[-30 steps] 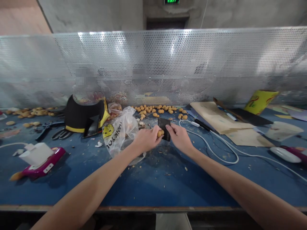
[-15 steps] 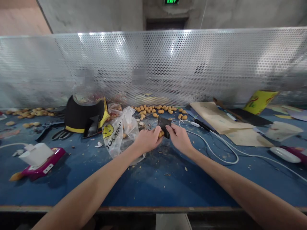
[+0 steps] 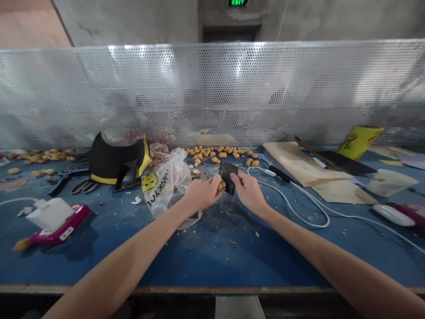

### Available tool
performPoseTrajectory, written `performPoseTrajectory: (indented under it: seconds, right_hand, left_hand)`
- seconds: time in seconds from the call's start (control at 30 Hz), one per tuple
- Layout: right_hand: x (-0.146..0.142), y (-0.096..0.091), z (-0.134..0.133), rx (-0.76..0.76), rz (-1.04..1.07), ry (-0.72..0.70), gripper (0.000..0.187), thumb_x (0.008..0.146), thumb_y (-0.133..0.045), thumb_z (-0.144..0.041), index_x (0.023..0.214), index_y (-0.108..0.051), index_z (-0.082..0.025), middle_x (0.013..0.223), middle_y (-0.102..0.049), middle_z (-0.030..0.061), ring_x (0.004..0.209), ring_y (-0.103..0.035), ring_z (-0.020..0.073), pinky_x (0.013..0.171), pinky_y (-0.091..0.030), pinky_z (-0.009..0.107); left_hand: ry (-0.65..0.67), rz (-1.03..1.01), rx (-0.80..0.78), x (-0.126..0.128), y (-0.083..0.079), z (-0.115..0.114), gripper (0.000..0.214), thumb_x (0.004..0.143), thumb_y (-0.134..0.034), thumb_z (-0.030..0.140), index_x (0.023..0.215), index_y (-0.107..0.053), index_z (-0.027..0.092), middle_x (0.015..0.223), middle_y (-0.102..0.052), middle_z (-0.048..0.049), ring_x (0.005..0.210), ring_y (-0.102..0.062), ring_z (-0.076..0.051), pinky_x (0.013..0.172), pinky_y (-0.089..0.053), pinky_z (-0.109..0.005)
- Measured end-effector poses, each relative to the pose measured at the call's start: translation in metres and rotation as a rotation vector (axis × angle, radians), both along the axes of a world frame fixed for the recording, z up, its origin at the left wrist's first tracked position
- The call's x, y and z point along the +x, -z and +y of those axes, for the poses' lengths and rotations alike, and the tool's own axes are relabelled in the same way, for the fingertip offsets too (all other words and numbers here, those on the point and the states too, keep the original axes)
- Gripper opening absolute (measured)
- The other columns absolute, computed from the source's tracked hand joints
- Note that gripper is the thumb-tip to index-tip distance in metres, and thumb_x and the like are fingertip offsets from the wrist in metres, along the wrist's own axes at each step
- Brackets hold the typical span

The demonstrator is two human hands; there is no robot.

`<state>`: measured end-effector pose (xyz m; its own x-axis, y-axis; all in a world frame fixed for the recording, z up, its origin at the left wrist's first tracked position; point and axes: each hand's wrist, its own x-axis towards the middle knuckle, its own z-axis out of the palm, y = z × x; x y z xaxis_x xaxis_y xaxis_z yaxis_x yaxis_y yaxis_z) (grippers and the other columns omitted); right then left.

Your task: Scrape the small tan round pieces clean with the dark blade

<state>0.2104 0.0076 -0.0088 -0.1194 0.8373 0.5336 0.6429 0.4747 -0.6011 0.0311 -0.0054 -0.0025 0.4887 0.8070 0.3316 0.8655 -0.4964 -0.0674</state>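
My left hand (image 3: pixel 201 193) is closed round a small tan nut-like piece (image 3: pixel 219 185), pinched at the fingertips. Pressed against that piece is a small dark rectangular sheet (image 3: pixel 228 175), gripped by the closed fingers of my right hand (image 3: pixel 247 191). Both hands meet above the middle of the blue table (image 3: pixel 212 252). A clear plastic bag (image 3: pixel 166 182) with a yellow smiley face lies just left of my left hand. Several more tan pieces (image 3: pixel 219 153) lie scattered behind the hands.
A perforated metal screen (image 3: pixel 212 93) closes the back. A black and yellow pouch (image 3: pixel 114 161), scissors (image 3: pixel 83 185), a pink device (image 3: pixel 55 223) with a white block lie left. A white cable (image 3: pixel 299 206), cardboard (image 3: pixel 305 170), a yellow packet (image 3: pixel 360 141) lie right.
The dark sheet has tilted and shifted slightly against the tan piece between my fingers. Hands and arms stay in nearly the same spot.
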Motion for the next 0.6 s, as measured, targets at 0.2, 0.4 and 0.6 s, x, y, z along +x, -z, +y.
performPoseTrajectory:
  seconds: [0.2,0.4,0.6]
  right_hand:
    - [0.0004,0.0005,0.0009,-0.022,0.010,0.015,0.038,0.096,-0.039,-0.043,0.065,-0.041,-0.021,0.059,-0.050,-0.0010,0.057,-0.048,0.0151,0.056,-0.032,0.027]
    - [0.0005,0.0007,0.0018,-0.056,0.032,0.034,0.037,0.095,-0.037,-0.044,0.066,-0.039,-0.022,0.060,-0.049,-0.0009,0.058,-0.047,0.0158,0.056,-0.032,0.028]
    - [-0.0018,0.0024,0.0005,-0.160,0.153,-0.111,0.030,0.091,-0.046,-0.045,0.073,-0.050,-0.021,0.051,-0.048,-0.0043,0.047,-0.046,0.0143,0.049,-0.033,0.027]
  left_hand:
    - [-0.005,0.013,-0.001,0.0009,0.0004,-0.0001,0.027,0.097,-0.039,0.040,0.110,-0.047,0.017,0.089,-0.072,-0.0098,0.077,-0.071,-0.028,0.065,-0.049,-0.034]
    - [-0.004,-0.042,0.037,-0.0018,0.0013,0.0022,0.025,0.096,-0.042,0.038,0.109,-0.047,0.018,0.093,-0.072,-0.0084,0.077,-0.071,-0.027,0.063,-0.048,-0.032]
    - [-0.011,-0.066,0.033,-0.0057,0.0002,0.0049,0.026,0.096,-0.043,0.038,0.110,-0.047,0.017,0.090,-0.072,-0.0090,0.080,-0.070,-0.027,0.066,-0.048,-0.033]
